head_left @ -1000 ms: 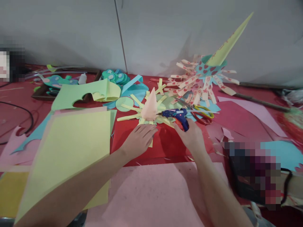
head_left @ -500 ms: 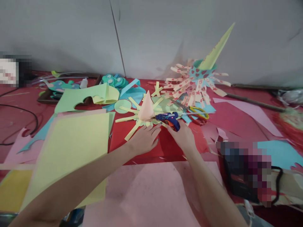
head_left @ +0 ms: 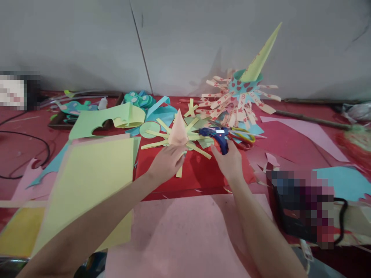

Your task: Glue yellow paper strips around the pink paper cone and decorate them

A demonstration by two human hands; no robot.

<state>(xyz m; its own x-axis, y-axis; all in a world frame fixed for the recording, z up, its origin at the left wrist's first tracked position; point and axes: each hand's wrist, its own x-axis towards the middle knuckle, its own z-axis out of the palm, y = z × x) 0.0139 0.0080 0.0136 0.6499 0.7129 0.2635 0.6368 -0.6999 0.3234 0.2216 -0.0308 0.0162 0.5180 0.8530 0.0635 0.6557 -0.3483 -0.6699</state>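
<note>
A pale pink paper cone (head_left: pixel 178 130) stands point up, with yellow paper strips (head_left: pixel 199 149) spreading out around its base over red paper (head_left: pixel 197 173). My left hand (head_left: pixel 166 162) is at the near side of the cone's base, its fingers bent against the base and strips; what its fingertips hold is hidden. Just right of the cone, my right hand (head_left: pixel 228 160) is wrapped round the handle of a blue glue gun (head_left: pixel 216 134), whose nozzle points left towards the cone. A clear glue stick sticks out of the gun's back.
Yellow-handled scissors (head_left: pixel 243 135) lie behind the glue gun. A fringed paper piece with a tall yellow cone (head_left: pixel 262 56) stands at the back right. Yellow sheets (head_left: pixel 92 185) lie at the left, a pink sheet (head_left: pixel 185 235) in front, and a green cut-out (head_left: pixel 101 117) behind.
The glue gun in my right hand has moved right, away from the cone's base. My left hand has shifted slightly left and closer to the cone, and the strips have turned.
</note>
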